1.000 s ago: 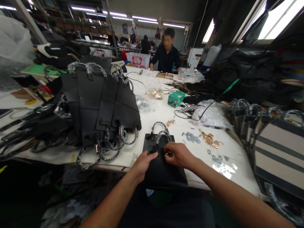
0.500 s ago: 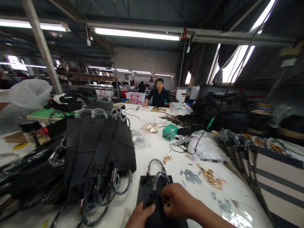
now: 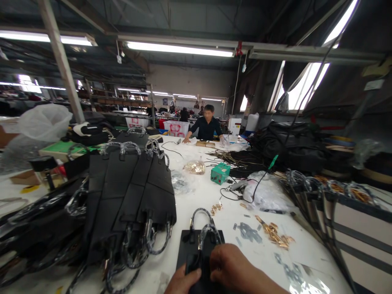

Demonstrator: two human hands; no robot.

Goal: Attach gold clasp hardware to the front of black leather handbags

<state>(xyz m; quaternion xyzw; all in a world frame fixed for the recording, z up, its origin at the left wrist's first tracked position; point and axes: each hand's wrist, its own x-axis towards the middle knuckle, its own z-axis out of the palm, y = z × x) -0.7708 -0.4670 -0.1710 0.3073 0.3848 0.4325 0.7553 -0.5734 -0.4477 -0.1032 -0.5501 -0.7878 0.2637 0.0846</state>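
A small black handbag point(image 3: 190, 248) with plastic-wrapped handles lies on the white table point(image 3: 202, 196) right in front of me. My left hand point(image 3: 183, 282) sits at the frame's bottom edge, thumb pressed onto the bag's front. My right hand point(image 3: 235, 269) lies over the bag to the right, fingers curled down onto it; what they pinch is hidden. Both wrists are cut off by the frame edge.
A stack of black bags point(image 3: 131, 196) with wrapped handles lies to the left. Gold metal fittings point(image 3: 275, 234), grey pieces point(image 3: 248, 232), a green box point(image 3: 219, 173) and cables lie ahead. Striped bags point(image 3: 352, 220) stand on the right. A person point(image 3: 207, 124) works at the far end.
The camera has tilted upward, so my hands and the bag slid to the frame's bottom. Both hands stay on the bag; the small gold piece at my right fingers no longer shows.
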